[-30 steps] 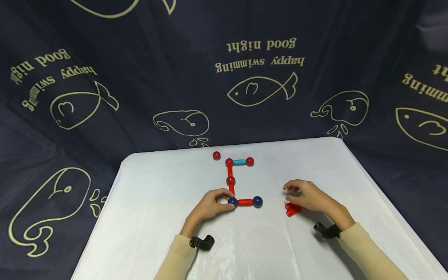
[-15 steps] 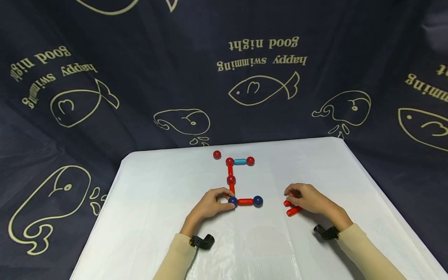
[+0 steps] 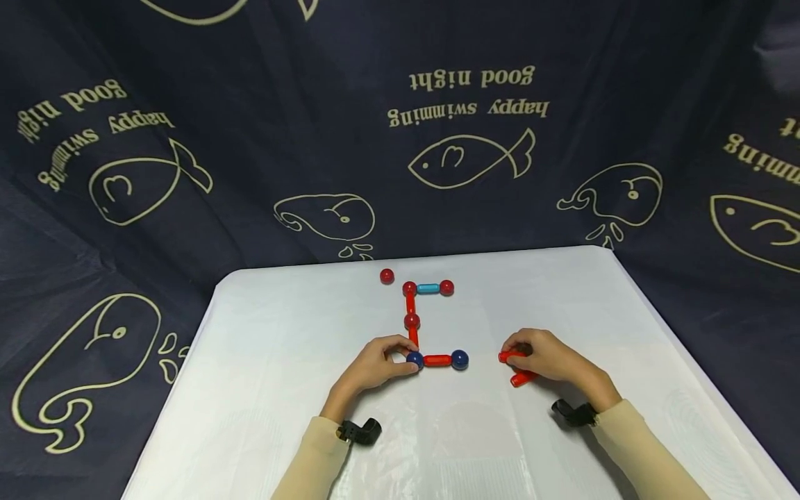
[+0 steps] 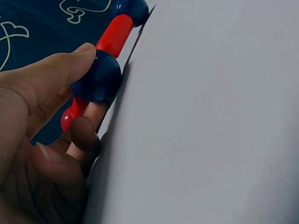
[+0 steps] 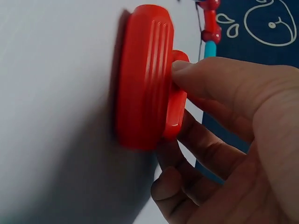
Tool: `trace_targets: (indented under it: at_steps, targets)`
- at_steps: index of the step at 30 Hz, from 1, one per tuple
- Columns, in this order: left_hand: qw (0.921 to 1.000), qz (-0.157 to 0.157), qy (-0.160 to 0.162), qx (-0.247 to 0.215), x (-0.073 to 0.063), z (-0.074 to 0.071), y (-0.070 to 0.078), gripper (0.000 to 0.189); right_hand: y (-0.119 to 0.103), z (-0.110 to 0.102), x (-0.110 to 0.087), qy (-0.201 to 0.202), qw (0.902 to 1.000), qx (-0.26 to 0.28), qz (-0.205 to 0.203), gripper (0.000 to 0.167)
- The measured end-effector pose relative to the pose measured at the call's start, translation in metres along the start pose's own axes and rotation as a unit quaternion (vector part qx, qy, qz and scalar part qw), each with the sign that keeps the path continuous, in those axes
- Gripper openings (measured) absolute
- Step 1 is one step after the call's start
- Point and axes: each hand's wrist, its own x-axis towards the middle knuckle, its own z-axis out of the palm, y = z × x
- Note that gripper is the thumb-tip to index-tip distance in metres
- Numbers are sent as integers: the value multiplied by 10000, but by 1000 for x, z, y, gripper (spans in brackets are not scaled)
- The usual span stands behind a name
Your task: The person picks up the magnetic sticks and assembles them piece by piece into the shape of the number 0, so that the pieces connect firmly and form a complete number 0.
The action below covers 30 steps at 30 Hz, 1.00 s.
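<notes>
My left hand (image 3: 371,362) holds a dark blue ball (image 3: 415,360) between thumb and fingers; the left wrist view shows the thumb on the ball (image 4: 99,77). A red rod (image 3: 437,361) joins that ball to a second blue ball (image 3: 460,359). From the held ball another red rod (image 3: 413,337) runs to a red ball (image 3: 412,321). To the right, my right hand (image 3: 547,355) pinches a loose red rod (image 3: 511,355). Closer to the right wrist camera lies a second loose red rod (image 5: 145,77), partly covering the pinched rod (image 5: 177,109).
The joined shape continues to a red ball (image 3: 409,288), then a light blue rod (image 3: 428,289) and another red ball (image 3: 446,287). A separate red ball (image 3: 387,276) lies near the back edge of the white table (image 3: 281,326). A dark fish-print cloth (image 3: 350,104) hangs behind.
My right hand has come down to the loose red rods, taken one between thumb and fingers, and shifted it slightly left, away from the other. My left hand has stayed on the blue ball.
</notes>
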Motion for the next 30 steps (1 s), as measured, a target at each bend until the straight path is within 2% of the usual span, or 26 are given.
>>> trace_targets:
  at_steps: [11,18,23,30]
  targets:
    - [10000,10,-3,31,0,0,-2,28,-13,18,22,397,9984,356,-199,12]
    - [10000,-39,-9,9,-1,-1,0,29,-22,26,35,649,9952,681,-286,21]
    - [10000,-9,-18,57,-1,-1,-1,29,-27,30,43,699,9934,892,-189,27]
    - [10000,20,-20,90,-1,-1,0,28,-33,34,50,765,9896,1213,-59,24]
